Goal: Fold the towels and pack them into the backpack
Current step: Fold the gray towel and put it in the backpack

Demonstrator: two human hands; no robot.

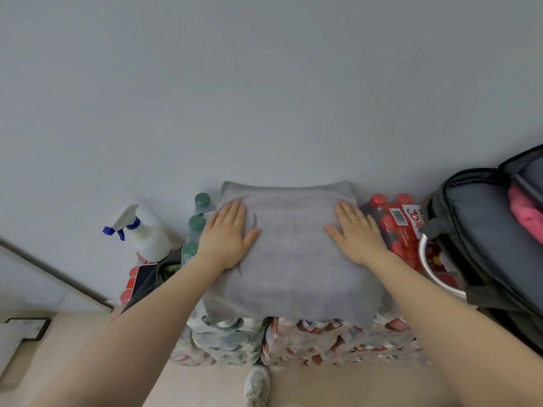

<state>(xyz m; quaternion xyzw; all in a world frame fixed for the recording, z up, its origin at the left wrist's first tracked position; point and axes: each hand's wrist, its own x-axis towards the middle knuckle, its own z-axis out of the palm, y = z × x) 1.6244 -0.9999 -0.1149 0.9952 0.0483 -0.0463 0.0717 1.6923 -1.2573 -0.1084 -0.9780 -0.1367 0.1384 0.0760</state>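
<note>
A grey towel (291, 254) lies on shrink-wrapped bottle packs (293, 339) against a plain wall (264, 83); left hand (227, 233) and right hand (357, 233) press flat, apart, beside the open backpack (482, 230).

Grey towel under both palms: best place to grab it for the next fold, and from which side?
Probably the near edge of the grey towel, which overhangs the packs of bottles, so fingers can slip beneath. Come from the person's side, left hand and right hand pinching a near corner each; both now lie flat on top.
</note>
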